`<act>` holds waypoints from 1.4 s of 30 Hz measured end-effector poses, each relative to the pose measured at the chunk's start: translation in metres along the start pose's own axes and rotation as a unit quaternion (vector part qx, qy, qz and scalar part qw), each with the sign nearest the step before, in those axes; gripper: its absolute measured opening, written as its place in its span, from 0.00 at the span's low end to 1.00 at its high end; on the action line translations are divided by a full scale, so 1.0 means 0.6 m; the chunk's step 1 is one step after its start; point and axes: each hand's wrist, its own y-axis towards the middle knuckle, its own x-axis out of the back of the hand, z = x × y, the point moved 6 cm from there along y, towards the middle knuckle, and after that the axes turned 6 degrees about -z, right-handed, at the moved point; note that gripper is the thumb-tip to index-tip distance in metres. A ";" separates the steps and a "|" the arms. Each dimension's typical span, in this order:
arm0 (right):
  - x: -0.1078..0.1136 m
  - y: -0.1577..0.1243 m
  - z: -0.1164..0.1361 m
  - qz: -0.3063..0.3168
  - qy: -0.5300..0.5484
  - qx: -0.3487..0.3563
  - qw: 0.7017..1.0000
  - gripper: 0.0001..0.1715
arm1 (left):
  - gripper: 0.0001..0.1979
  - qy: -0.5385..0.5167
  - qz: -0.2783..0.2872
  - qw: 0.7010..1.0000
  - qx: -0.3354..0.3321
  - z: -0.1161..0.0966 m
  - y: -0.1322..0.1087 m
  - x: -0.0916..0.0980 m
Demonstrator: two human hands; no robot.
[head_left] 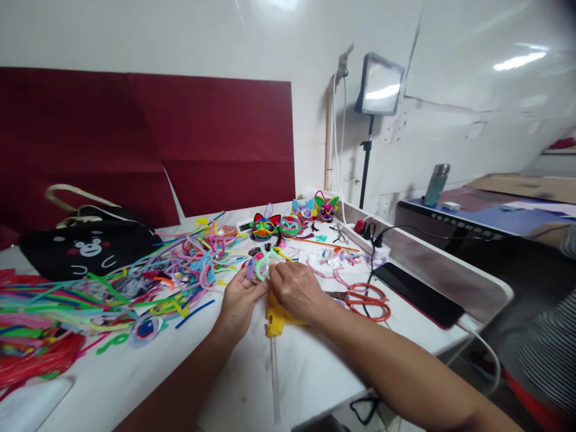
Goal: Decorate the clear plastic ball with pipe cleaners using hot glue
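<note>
My left hand [238,303] is closed around a small pipe-cleaner craft ball [258,268] with purple, red and mint-green parts. Against its right side my right hand [294,289] pinches with bent fingers, and whatever lies between those fingertips is hidden. Partly under my right hand lies a yellow hot glue gun [275,318], a clear glue stick [275,384] sticking out toward the table's front. Orange-handled scissors [369,301] rest just right of my right wrist. Several finished animal-faced balls, such as a black-eared one [264,227], stand at the back.
Loose pipe cleaners [171,294] cover the table's left side, near a black bag [90,246]. On the right are a charging phone [418,294], a power strip [375,243] and a raised table edge [450,279]. A person in a striped top [551,348] is at far right.
</note>
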 end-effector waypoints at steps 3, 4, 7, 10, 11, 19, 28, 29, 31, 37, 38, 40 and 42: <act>-0.001 0.001 -0.001 0.029 0.004 -0.007 1.000 0.12 | 0.26 0.009 -0.001 1.000 -0.001 0.005 0.001 0.002; -0.001 0.001 -0.001 0.037 0.006 -0.009 0.999 0.12 | 0.26 0.011 -0.001 1.000 0.000 0.007 0.001 0.003; 0.000 0.001 -0.003 0.050 0.013 -0.016 0.999 0.13 | 0.27 0.015 0.010 1.000 0.001 0.013 0.003 0.005; 0.002 0.000 -0.007 0.049 0.019 -0.023 0.998 0.12 | 0.29 0.014 0.016 1.000 -0.004 0.015 0.003 0.006; 0.002 0.000 -0.008 0.045 0.022 -0.025 0.998 0.11 | 0.29 0.014 0.016 1.000 -0.006 0.015 0.003 0.006; -0.002 -0.002 -0.023 -0.003 0.044 -0.074 0.996 0.09 | 0.30 0.027 0.006 1.000 -0.008 0.018 0.001 0.009; -0.009 -0.006 -0.044 -0.037 0.107 -0.155 0.981 0.10 | 0.32 0.033 -0.003 0.999 -0.002 0.021 0.001 0.012; -0.011 -0.007 -0.048 -0.046 0.131 -0.169 0.976 0.10 | 0.32 0.033 -0.005 0.999 -0.002 0.021 0.001 0.012; -0.012 -0.006 -0.055 -0.067 0.191 -0.193 0.960 0.10 | 0.32 0.033 -0.011 0.999 -0.005 0.019 0.000 0.012; -0.027 -0.007 -0.084 -0.102 0.386 -0.284 0.872 0.05 | 0.32 0.029 -0.012 1.000 -0.004 0.016 -0.002 0.011; -0.032 -0.007 -0.088 -0.104 0.411 -0.299 0.855 0.04 | 0.32 0.028 -0.011 1.000 -0.004 0.016 -0.002 0.011; -0.043 -0.009 -0.095 -0.106 0.450 -0.329 0.823 0.04 | 0.31 0.028 -0.010 1.000 -0.004 0.015 -0.002 0.010; -0.056 -0.012 -0.101 -0.105 0.474 -0.355 0.799 0.07 | 0.30 0.031 -0.006 0.999 -0.006 0.015 -0.002 0.010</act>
